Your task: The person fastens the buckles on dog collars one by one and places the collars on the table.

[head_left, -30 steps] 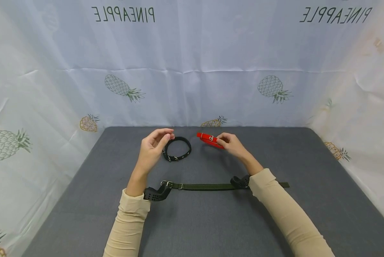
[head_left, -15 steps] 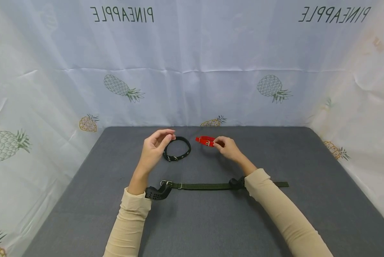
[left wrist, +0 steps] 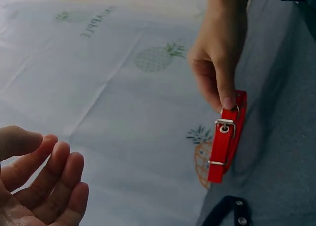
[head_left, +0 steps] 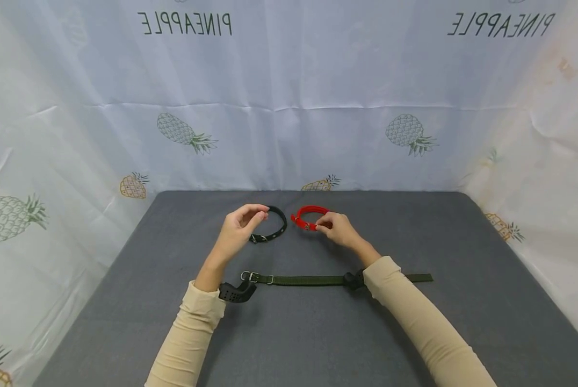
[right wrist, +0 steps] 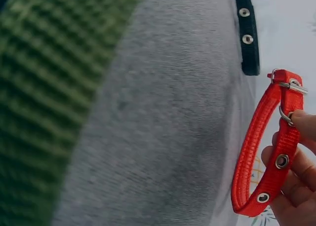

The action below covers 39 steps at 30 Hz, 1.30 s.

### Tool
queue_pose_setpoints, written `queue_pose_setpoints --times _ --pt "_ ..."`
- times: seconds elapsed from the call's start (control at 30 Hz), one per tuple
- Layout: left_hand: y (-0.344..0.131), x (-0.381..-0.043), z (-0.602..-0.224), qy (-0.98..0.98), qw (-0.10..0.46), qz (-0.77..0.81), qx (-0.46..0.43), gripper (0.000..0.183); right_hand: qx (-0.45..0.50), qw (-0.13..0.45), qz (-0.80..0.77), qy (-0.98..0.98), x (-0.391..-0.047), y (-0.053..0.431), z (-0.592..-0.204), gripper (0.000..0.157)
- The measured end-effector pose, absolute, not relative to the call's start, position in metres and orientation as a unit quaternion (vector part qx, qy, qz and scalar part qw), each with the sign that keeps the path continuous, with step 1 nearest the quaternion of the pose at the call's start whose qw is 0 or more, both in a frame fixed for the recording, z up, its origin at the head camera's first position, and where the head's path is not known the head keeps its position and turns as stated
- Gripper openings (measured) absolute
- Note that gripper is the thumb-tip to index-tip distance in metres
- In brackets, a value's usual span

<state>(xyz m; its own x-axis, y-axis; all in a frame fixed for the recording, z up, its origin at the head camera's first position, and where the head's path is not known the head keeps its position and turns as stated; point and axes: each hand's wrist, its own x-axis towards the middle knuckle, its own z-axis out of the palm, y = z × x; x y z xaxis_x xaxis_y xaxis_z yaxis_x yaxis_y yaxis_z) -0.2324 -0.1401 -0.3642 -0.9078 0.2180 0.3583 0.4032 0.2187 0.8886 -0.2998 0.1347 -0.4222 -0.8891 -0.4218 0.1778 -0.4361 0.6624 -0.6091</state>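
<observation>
A buckled red collar (head_left: 299,222) with metal eyelets is pinched between the thumb and fingers of my right hand (head_left: 339,228). Its loop stands out clearly in the right wrist view, where the thumb presses by the D-ring of the red band (right wrist: 247,157). My left hand (head_left: 237,228) hovers with loosely bent fingers and nothing in them. It overlaps the left side of a round black collar (head_left: 284,221) lying on the table, hiding part of that loop. Nearer to me, a dark green collar (head_left: 308,280) lies stretched straight from left to right.
The grey tabletop (head_left: 289,333) meets a white curtain (head_left: 279,145) printed with pineapples at the back and sides. Black wrist cameras (head_left: 238,292) hang under both wrists; the right one and the right sleeve (head_left: 414,306) cover part of the green collar.
The right hand has moved left and slightly down, bringing the red collar beside the black one, its loop now turned flatter. The left hand has shifted slightly right and down, over the black collar's edge.
</observation>
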Motion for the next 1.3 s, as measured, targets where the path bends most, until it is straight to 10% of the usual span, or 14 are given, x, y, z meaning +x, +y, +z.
queue_pose_setpoints --times 0.83,1.3 --pt "-0.164 -0.204 -0.404 -0.860 -0.002 -0.471 -0.195 0.023 0.193 -0.051 0.291 -0.936 -0.296 0.121 -0.428 0.016" --pt "-0.173 -0.201 -0.408 -0.874 -0.010 -0.453 -0.176 0.027 0.217 0.014 0.370 -0.903 -0.275 0.153 -0.416 0.024"
